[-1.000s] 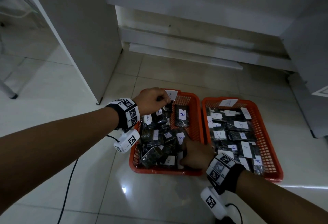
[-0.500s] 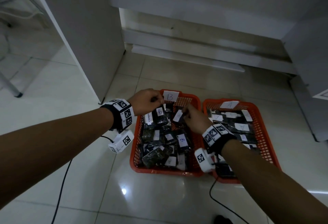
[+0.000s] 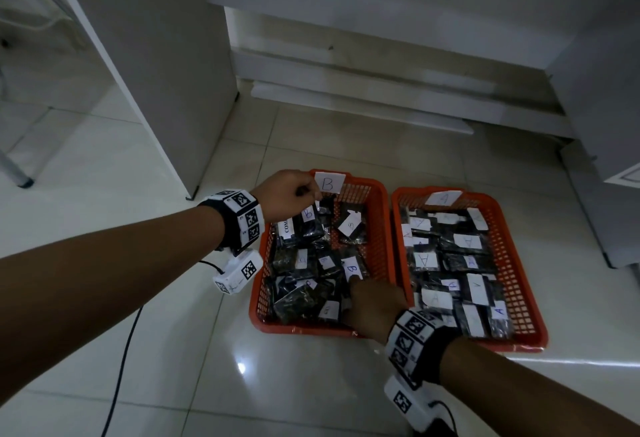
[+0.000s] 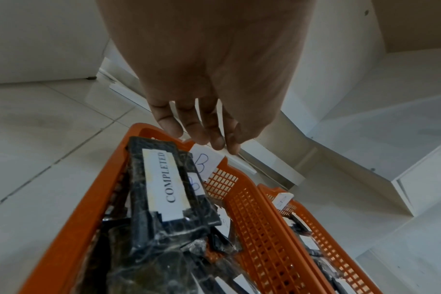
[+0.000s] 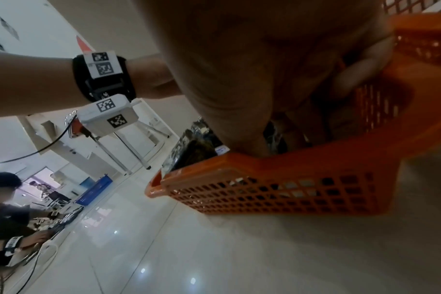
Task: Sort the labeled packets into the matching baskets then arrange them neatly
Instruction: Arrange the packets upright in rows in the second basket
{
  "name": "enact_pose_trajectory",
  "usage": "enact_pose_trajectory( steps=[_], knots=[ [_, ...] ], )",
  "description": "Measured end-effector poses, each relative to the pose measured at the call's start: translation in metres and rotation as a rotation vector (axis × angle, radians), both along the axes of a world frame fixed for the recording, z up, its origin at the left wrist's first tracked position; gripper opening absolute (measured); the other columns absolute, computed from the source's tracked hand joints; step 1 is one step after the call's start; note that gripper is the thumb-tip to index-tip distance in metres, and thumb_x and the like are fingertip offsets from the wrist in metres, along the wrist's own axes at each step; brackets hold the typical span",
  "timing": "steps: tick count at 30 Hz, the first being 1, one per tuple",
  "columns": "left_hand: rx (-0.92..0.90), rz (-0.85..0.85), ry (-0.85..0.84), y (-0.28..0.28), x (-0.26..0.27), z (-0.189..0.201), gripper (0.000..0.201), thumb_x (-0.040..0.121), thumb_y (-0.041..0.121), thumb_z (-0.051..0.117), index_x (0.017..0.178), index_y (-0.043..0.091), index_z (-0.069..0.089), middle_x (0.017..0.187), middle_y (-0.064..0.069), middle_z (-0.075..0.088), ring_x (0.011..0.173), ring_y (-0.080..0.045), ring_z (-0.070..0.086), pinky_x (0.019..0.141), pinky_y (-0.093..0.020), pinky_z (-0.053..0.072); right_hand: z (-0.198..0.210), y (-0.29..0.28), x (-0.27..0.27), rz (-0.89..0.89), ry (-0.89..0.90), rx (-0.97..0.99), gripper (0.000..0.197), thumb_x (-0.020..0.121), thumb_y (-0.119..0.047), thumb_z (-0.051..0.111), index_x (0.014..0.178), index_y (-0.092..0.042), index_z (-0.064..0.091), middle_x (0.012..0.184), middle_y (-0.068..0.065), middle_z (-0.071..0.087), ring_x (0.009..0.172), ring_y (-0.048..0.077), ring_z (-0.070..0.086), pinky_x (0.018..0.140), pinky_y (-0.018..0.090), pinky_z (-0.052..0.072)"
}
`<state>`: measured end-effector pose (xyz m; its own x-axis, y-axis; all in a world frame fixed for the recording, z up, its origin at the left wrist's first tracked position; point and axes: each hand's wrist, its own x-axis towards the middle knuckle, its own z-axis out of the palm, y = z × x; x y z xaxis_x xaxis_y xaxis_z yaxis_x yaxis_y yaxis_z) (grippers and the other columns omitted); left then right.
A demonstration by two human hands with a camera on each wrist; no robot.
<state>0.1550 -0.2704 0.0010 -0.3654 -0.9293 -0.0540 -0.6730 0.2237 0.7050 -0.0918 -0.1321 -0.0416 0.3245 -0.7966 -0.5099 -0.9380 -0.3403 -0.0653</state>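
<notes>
**Inspector:** Head view, count and placement?

**Me:** Two orange baskets side by side on the floor: B basket (image 3: 379,228) and A basket (image 3: 512,263), each card-tagged, packets (image 3: 349,225) already inside; too overlapped to count. My right hand (image 3: 375,306) reaches in near a B packet.

**Inspector:** Left wrist view?

**Me:** Left hand (image 4: 207,79) hovers at the far rim, fingers (image 4: 168,123) relaxed, holding nothing I can see.

**Inspector:** Right wrist view?

**Me:** Fingers hidden among the packets; grip cannot be told.

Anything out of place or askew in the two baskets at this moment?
One packet in the B basket carries a printed "COMPLETED" label instead of a handwritten B. Packets in both this and the A basket lie tilted and overlapping, not yet neat. Nothing looks spilled or damaged.
</notes>
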Motion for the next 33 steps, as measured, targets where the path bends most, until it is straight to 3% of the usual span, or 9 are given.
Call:
enact_pose_trajectory(
  steps=[4, 7, 10, 15, 18, 21, 26, 30, 33],
  knots=[
    [-0.033, -0.03, 0.011, 0.003, -0.004, 0.0, 0.012, 0.099, 0.021, 0.064, 0.094, 0.024, 0.074, 0.102, 0.015, 0.066, 0.09, 0.012, 0.057, 0.076, 0.001, 0.037, -0.004, 0.006, 0.008, -0.018, 0.043, -0.046, 0.026, 0.099, -0.032, 0.053, 0.116, -0.014, 0.054, 0.108, 0.001, 0.071, 0.089, 0.024, 0.07, 0.069, 0.032, 0.049],
    [-0.025, -0.02, -0.014, 0.005, -0.001, 0.005, 0.014, 0.1, 0.026, 0.062, 0.101, 0.021, 0.075, 0.112, 0.011, 0.067, 0.097, 0.002, 0.059, 0.075, 0.001, 0.038, -0.007, 0.001, 0.012, -0.058, 0.096, -0.012, 0.037, 0.1, -0.027, 0.052, 0.132, -0.01, 0.047, 0.109, 0.001, 0.071, 0.093, 0.025, 0.07, 0.079, 0.036, 0.053],
    [-0.002, -0.008, -0.026, 0.005, 0.001, 0.011, 0.015, 0.1, 0.029, 0.061, 0.104, 0.021, 0.074, 0.115, 0.006, 0.064, 0.105, -0.011, 0.059, 0.083, -0.015, 0.046, -0.013, 0.005, 0.018, -0.106, 0.131, -0.033, 0.041, 0.1, -0.028, 0.047, 0.137, -0.011, 0.045, 0.109, -0.001, 0.071, 0.096, 0.026, 0.069, 0.094, 0.045, 0.051],
    [-0.005, -0.004, -0.019, 0.007, 0.003, 0.02, 0.015, 0.1, 0.029, 0.06, 0.104, 0.024, 0.074, 0.107, 0.01, 0.061, 0.101, -0.01, 0.06, 0.077, -0.011, 0.041, 0.0, -0.005, -0.001, -0.267, -0.139, 0.126, 0.058, 0.09, -0.047, 0.069, 0.127, -0.012, 0.042, 0.099, -0.002, 0.062, 0.078, 0.017, 0.061, 0.06, 0.028, 0.044],
    [-0.022, 0.003, -0.029, 0.006, 0.006, 0.022, 0.017, 0.101, 0.028, 0.059, 0.106, 0.022, 0.075, 0.107, 0.01, 0.06, 0.099, -0.008, 0.058, 0.073, -0.006, 0.038, 0.019, -0.007, -0.007, -0.313, -0.267, 0.168, 0.063, 0.082, -0.043, 0.083, 0.125, -0.017, 0.044, 0.103, -0.004, 0.063, 0.083, 0.012, 0.066, 0.061, 0.023, 0.05],
    [-0.017, 0.003, -0.034, 0.005, 0.004, 0.022, 0.02, 0.101, 0.03, 0.059, 0.108, 0.02, 0.074, 0.114, 0.004, 0.066, 0.1, -0.01, 0.06, 0.079, -0.014, 0.046, 0.037, -0.002, -0.01, -0.31, -0.311, 0.159, 0.04, 0.086, -0.035, 0.084, 0.095, -0.033, 0.045, 0.112, -0.003, 0.058, 0.092, 0.013, 0.061, 0.058, 0.012, 0.038],
    [0.011, -0.014, -0.039, 0.003, -0.005, 0.018, 0.018, 0.1, 0.034, 0.059, 0.107, 0.025, 0.074, 0.119, 0.006, 0.069, 0.111, -0.014, 0.063, 0.096, -0.033, 0.054, 0.042, -0.003, -0.024, -0.484, -0.414, 0.236, 0.05, 0.079, -0.032, 0.091, 0.11, -0.026, 0.051, 0.103, -0.011, 0.063, 0.087, 0.001, 0.064, 0.064, 0.015, 0.049],
    [0.016, -0.031, -0.032, 0.001, -0.012, 0.013, 0.017, 0.098, 0.039, 0.058, 0.104, 0.034, 0.073, 0.116, 0.014, 0.07, 0.11, -0.009, 0.065, 0.099, -0.033, 0.054, 0.044, -0.01, -0.04, -0.451, -0.412, 0.307, 0.013, 0.083, -0.033, 0.081, 0.082, -0.023, 0.073, 0.071, -0.013, 0.074, 0.066, 0.0, 0.069, 0.064, 0.023, 0.056],
    [0.026, -0.039, -0.004, 0.001, -0.016, 0.012, 0.016, 0.1, 0.031, 0.06, 0.106, 0.026, 0.074, 0.12, 0.008, 0.071, 0.111, -0.012, 0.066, 0.097, -0.031, 0.055, 0.055, -0.024, -0.047, -0.483, -0.445, 0.247, 0.033, 0.092, -0.045, 0.066, 0.086, -0.014, 0.077, 0.07, -0.004, 0.071, 0.057, 0.009, 0.063, 0.06, 0.028, 0.052]
  ],
)
